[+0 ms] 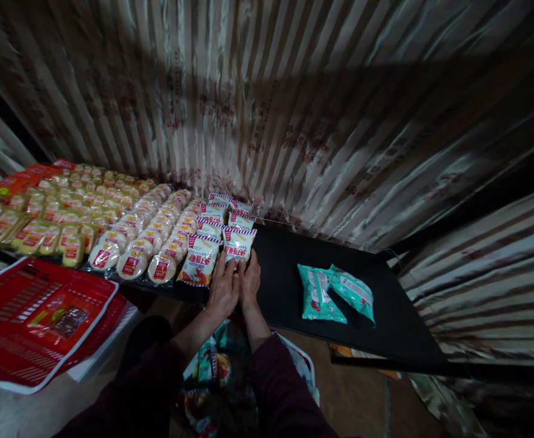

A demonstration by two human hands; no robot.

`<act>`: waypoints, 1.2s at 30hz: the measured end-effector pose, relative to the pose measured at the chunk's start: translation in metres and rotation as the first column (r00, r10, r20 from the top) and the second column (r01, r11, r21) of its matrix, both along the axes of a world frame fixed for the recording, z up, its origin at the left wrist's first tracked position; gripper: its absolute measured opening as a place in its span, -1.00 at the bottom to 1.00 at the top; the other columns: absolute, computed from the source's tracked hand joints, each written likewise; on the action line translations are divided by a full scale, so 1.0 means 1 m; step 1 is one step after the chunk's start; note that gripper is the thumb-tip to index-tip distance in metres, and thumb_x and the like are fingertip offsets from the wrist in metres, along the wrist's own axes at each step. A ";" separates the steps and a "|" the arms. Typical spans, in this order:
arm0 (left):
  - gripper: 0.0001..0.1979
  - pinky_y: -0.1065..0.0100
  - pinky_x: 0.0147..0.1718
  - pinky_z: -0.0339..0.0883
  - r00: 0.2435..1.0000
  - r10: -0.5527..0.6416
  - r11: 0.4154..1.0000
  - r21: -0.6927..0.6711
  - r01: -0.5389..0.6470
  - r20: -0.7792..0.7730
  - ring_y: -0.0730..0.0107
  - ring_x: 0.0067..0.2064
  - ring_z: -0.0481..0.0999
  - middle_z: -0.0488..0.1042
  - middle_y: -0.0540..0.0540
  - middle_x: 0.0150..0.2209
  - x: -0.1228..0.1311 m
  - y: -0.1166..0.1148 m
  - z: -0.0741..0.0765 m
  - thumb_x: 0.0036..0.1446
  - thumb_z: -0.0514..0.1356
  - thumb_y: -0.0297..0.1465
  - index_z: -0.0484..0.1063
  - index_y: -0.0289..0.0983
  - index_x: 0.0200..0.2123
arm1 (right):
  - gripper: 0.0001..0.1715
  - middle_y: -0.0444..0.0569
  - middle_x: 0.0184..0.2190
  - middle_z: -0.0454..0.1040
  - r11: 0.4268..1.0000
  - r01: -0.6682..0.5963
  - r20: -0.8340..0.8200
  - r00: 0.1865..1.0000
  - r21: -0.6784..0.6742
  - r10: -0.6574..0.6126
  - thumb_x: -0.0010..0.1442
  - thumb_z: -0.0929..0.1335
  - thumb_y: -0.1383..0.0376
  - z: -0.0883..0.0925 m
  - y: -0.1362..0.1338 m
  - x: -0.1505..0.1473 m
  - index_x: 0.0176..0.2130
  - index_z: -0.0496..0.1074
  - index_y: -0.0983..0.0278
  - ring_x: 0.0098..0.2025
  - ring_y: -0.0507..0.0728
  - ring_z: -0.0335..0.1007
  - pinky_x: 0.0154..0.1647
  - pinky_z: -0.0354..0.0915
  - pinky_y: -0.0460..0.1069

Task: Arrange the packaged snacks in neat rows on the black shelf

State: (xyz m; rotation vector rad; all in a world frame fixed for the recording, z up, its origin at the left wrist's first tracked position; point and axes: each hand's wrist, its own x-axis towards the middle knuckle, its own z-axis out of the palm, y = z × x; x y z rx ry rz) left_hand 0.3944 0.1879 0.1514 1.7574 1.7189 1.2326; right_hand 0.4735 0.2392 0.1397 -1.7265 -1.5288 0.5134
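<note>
Both of my hands rest side by side on a black table (285, 286), at the near end of a white snack packet with red print (238, 242). My left hand (223, 291) lies on the packet's lower left corner with fingers stretched forward. My right hand (249, 281) touches its lower right edge, fingers likewise extended. Whether either hand grips the packet is not visible. A matching packet (201, 260) lies just left of it, and more of the same (216, 213) run in two columns toward the wall.
Rows of round wrapped cakes (148, 234) and yellow wrapped snacks (61, 213) fill the table's left part. Two teal packets (335, 292) lie to the right. A red basket (33, 316) stands at lower left. A bag of goods (216, 371) sits below my arms. Striped curtain behind.
</note>
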 end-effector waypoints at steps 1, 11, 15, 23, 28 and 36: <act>-0.55 0.02 0.28 -0.12 1.000 -0.009 1.000 0.006 0.009 0.000 0.11 0.35 -0.13 -0.07 -0.28 0.33 0.000 0.000 -0.001 0.22 -0.07 -0.36 0.23 -0.38 0.14 | -0.34 0.24 0.12 0.31 1.000 -0.004 0.005 1.000 -0.005 0.004 0.24 0.09 0.13 0.000 0.000 0.000 0.21 0.12 0.42 0.11 0.26 0.23 0.09 0.16 0.13; -0.51 0.02 0.29 -0.16 0.998 -0.026 1.000 -0.011 0.026 0.054 0.12 0.36 -0.18 -0.10 -0.31 0.33 0.001 0.001 -0.003 0.25 -0.11 -0.30 0.15 -0.41 0.18 | -0.36 0.23 0.14 0.29 0.997 -0.048 0.026 0.999 0.054 0.047 0.25 0.07 0.13 -0.007 0.002 0.001 0.19 0.16 0.41 0.15 0.25 0.20 0.14 0.12 0.15; -0.49 -0.01 0.28 -0.16 0.999 -0.012 1.000 0.000 0.012 0.041 0.10 0.36 -0.19 -0.11 -0.31 0.34 0.002 0.000 -0.003 0.26 -0.11 -0.28 0.13 -0.40 0.20 | -0.39 0.18 0.12 0.32 0.994 -0.086 0.026 0.996 0.069 0.084 0.26 0.06 0.13 -0.009 0.002 0.002 0.20 0.16 0.35 0.15 0.22 0.19 0.14 0.11 0.15; -0.48 0.01 0.28 -0.19 1.000 -0.020 1.000 0.020 0.020 -0.005 0.10 0.36 -0.25 -0.16 -0.31 0.35 0.002 -0.005 0.000 0.26 -0.11 -0.28 0.10 -0.42 0.21 | -0.30 0.25 0.20 0.20 0.998 -0.067 0.004 0.998 0.007 0.067 0.25 0.07 0.11 -0.008 -0.006 0.007 0.23 0.08 0.46 0.22 0.23 0.10 0.20 0.05 0.16; -0.54 -0.01 0.27 -0.15 0.997 -0.033 0.997 0.064 0.038 -0.075 0.09 0.36 -0.25 -0.11 -0.35 0.33 0.001 -0.019 0.006 0.26 -0.12 -0.34 0.21 -0.46 0.14 | -0.38 0.26 0.14 0.28 0.998 -0.034 0.019 0.999 0.059 0.033 0.24 0.10 0.17 -0.006 -0.026 0.008 0.18 0.17 0.47 0.20 0.21 0.15 0.18 0.09 0.14; -0.61 0.09 0.23 0.05 0.982 -0.175 0.983 0.037 0.177 -0.065 0.23 0.28 0.11 0.24 -0.27 0.20 0.004 -0.071 0.012 0.22 -0.12 -0.44 0.33 -0.36 0.04 | -0.51 0.17 0.08 0.35 0.993 -0.063 0.047 0.997 0.098 0.058 0.20 0.15 0.29 -0.006 -0.082 0.018 0.08 0.30 0.38 0.15 0.17 0.20 0.17 0.13 0.13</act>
